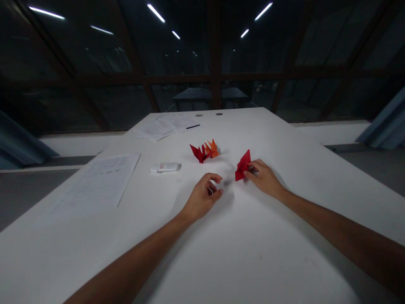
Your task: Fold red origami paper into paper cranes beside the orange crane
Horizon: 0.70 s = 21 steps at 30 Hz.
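A red origami crane (243,165) is pinched between the thumb and fingers of my right hand (263,176), a little right of the middle of the table. My left hand (204,195) is to its left, fingers curled but thumb and fingertips apart, with nothing between them. Beyond my left hand stands a dark red origami crane (200,153). Close behind it, partly hidden, is an orange origami crane (214,148).
On the white table (253,253), a white tube or bottle (167,167) lies left of the cranes. Printed sheets (98,181) are on the left, with more papers (161,126) and a black pen-like stick (193,126) farther back. Two round discs (219,114) sit near the far edge.
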Each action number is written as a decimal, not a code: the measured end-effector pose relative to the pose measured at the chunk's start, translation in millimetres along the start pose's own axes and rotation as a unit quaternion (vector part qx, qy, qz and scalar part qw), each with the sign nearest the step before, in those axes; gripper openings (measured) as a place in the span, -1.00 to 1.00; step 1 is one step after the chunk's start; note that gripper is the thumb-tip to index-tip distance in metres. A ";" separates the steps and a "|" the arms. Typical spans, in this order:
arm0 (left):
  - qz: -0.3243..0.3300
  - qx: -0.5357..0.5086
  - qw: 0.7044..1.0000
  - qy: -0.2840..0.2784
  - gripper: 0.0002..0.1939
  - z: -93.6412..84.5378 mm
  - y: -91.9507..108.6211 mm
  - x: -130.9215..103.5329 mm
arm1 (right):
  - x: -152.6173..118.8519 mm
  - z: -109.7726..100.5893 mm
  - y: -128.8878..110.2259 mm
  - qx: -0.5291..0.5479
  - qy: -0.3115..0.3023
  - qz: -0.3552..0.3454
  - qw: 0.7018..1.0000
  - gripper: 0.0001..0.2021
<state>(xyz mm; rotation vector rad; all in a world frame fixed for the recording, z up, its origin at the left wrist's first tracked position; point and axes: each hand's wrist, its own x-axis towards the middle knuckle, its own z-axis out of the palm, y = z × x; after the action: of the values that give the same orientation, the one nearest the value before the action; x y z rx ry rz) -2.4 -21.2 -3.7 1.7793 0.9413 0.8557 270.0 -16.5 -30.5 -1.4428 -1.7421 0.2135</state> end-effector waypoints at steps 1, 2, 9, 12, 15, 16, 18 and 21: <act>0.000 0.001 1.000 -0.001 -0.69 0.0 -0.2 0.0 | -0.9 0.8 0.5 0.001 -0.001 0.002 1.000 -0.83; 0.001 0.002 1.000 -0.002 -0.70 0.0 -0.4 0.0 | -1.8 1.2 -0.2 0.003 -0.002 0.003 1.000 -0.82; 0.007 0.004 1.000 -0.002 -0.71 -0.2 -1.5 0.5 | -3.3 -0.9 -6.5 0.030 0.006 0.016 0.999 -0.79; 0.004 0.009 1.000 0.001 -0.71 -0.2 -1.6 1.2 | -2.9 -0.5 -5.3 0.039 0.010 0.025 0.999 -0.76; 0.001 0.014 1.000 0.003 -0.72 -0.1 -0.8 1.3 | -2.2 0.1 -4.0 0.037 0.014 0.034 0.999 -0.79; 0.000 0.014 1.000 0.002 -0.72 0.0 -0.5 1.2 | -1.9 0.2 -3.6 0.036 0.016 0.038 0.998 -0.80; -0.003 0.016 1.000 0.000 -0.72 0.1 0.2 1.0 | -1.5 0.1 -3.0 0.035 0.020 0.045 0.998 -0.79; -0.010 0.020 1.000 -0.003 -0.71 0.1 0.5 1.0 | -1.2 -0.2 -2.4 0.032 0.022 0.052 0.998 -0.76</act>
<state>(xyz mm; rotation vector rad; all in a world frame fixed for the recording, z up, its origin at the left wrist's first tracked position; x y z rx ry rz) -1.8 -20.5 -3.1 1.8024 0.9762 0.8242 268.3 -18.4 -29.6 -1.4813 -1.6128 0.2894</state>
